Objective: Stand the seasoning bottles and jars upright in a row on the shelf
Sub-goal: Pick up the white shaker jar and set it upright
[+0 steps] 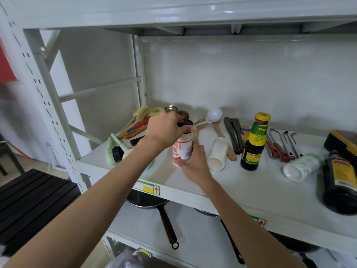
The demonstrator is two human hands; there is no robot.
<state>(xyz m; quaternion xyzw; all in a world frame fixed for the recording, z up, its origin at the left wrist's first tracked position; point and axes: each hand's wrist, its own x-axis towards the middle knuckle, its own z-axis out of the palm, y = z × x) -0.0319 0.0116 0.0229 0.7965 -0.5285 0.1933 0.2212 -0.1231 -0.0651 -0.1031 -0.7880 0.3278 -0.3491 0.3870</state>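
Observation:
A white seasoning jar (183,147) with a red label and black lid stands upright on the white shelf (251,190). My left hand (166,128) grips its lid from above. My right hand (193,161) holds its lower body. Right of it a small white jar (217,154) lies on its side. A dark sauce bottle (254,144) with a yellow cap stands upright. Farther right a white bottle with green print (301,167) lies on its side, and a large dark bottle (341,184) lies near the right edge.
Brushes (135,122) and a scrubber (116,149) crowd the shelf's left rear. A white ladle (211,116), wooden spatulas, black tongs (234,136) and red-handled tools (278,149) lie along the back. A dark box (342,144) sits far right. Pans (154,202) rest on the shelf below.

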